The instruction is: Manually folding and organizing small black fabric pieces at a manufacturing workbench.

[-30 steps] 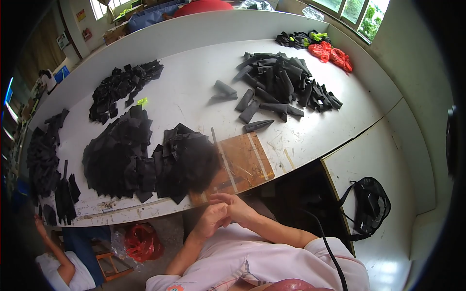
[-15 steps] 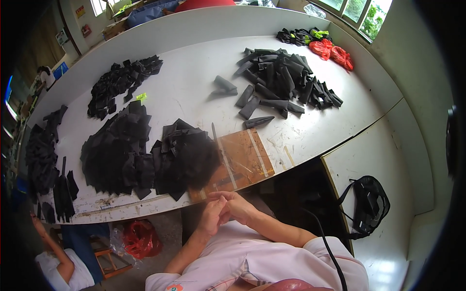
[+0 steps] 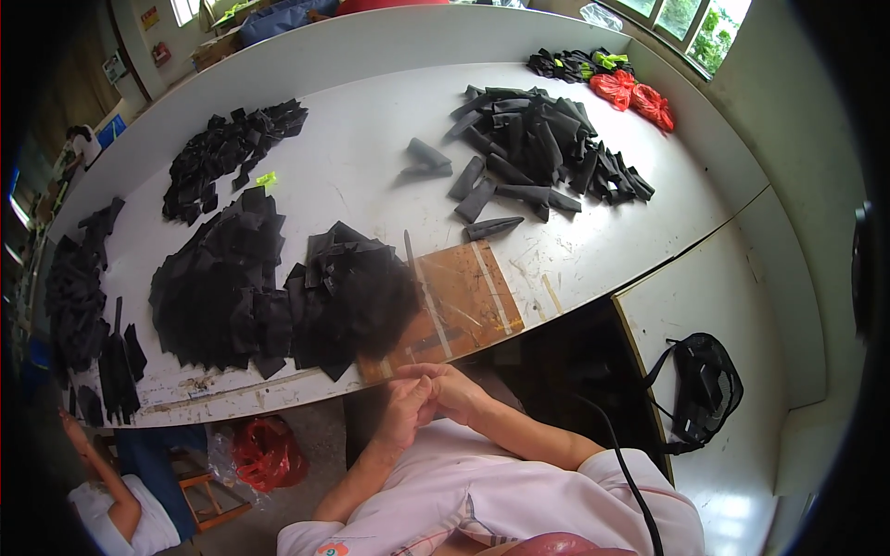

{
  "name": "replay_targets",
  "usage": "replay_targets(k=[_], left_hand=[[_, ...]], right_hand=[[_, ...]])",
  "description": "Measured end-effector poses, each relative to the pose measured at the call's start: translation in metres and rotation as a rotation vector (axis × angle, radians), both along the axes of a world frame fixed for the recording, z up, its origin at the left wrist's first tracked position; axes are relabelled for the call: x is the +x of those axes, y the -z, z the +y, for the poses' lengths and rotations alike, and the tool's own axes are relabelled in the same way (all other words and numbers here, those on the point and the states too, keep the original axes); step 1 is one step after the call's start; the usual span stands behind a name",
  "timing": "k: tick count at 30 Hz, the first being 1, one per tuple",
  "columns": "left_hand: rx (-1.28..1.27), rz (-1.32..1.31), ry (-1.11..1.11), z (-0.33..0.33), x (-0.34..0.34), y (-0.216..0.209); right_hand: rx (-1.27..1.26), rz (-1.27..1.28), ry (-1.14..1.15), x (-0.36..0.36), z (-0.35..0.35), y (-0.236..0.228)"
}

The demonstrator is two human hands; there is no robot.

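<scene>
My left hand (image 3: 405, 414) and my right hand (image 3: 454, 392) are pressed together in front of my chest, just off the table's front edge. Both are closed, the fingers of one against the other. Whatever they hold, if anything, is hidden between the palms. Nearest to them is a brown board (image 3: 471, 295) with pale strips, set at the table edge. Against its left side lies a heap of flat black fabric pieces (image 3: 348, 292), and a larger black fabric heap (image 3: 222, 287) spreads farther left. Rolled black fabric tubes (image 3: 533, 139) are piled beyond the board.
Another black pile (image 3: 232, 148) lies far left, beside a yellow-green scrap (image 3: 267, 179). Red plastic bags (image 3: 632, 99) sit at the far right corner. A black mesh bag (image 3: 709, 389) rests on the right side table. A person's arm (image 3: 107, 477) shows at lower left, near a red bag (image 3: 269, 454).
The view has shifted very slightly, so the table's things sit a little higher. My hands stay pressed together in the same place.
</scene>
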State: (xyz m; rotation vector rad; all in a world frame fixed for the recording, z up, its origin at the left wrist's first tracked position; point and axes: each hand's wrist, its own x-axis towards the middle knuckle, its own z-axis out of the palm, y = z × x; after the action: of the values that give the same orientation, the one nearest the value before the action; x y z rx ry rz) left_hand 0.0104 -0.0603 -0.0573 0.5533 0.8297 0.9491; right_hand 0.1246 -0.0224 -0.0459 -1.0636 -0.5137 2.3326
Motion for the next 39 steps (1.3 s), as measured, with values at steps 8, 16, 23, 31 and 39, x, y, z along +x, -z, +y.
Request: replay_targets(k=[8, 16, 23, 31, 39], left_hand=[[0.050, -0.016, 0.024, 0.003, -0.005, -0.001], [0.102, 0.083, 0.011, 0.000, -0.012, 0.014], [0.116, 0.136, 0.027, 0.000, -0.011, 0.009], [0.376, 0.364, 0.100, 0.003, -0.015, 0.007], [0.308, 0.322, -0.019, -0.002, -0.004, 0.010]], right_hand=[[0.175, -0.028, -0.049, 0.004, 0.001, 0.015], [0.197, 0.038, -0.010, 0.001, -0.001, 0.019], [0.105, 0.101, -0.004, 0.003, 0.001, 0.016], [0.195, 0.061, -0.047, 0.000, 0.000, 0.019], [0.099, 0.105, -0.016, 0.001, -0.001, 0.024]])
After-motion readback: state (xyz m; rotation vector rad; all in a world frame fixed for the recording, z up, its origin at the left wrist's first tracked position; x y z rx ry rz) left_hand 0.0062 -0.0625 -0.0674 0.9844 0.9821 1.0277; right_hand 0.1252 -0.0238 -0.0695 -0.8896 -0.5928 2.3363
